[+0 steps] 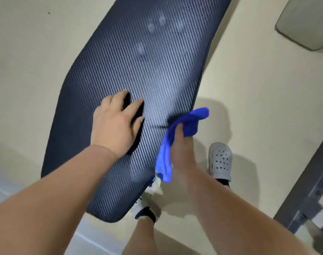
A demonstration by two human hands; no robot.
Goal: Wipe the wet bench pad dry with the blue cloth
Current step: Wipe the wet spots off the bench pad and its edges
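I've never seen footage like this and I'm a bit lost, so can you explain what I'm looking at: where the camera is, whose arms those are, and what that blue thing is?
There is no machine here. These are a person's two bare arms, filmed by one wide-angle camera worn on the head and looking down.

The long dark surface is a bench pad with a woven texture. A few pale round marks near its far end look like wet spots.

The left hand rests on the pad, with its fingers pressing into it and holding nothing. The right hand grips a blue cloth at the pad's edge.

Below are a pale floor and a grey clog on the person's foot.
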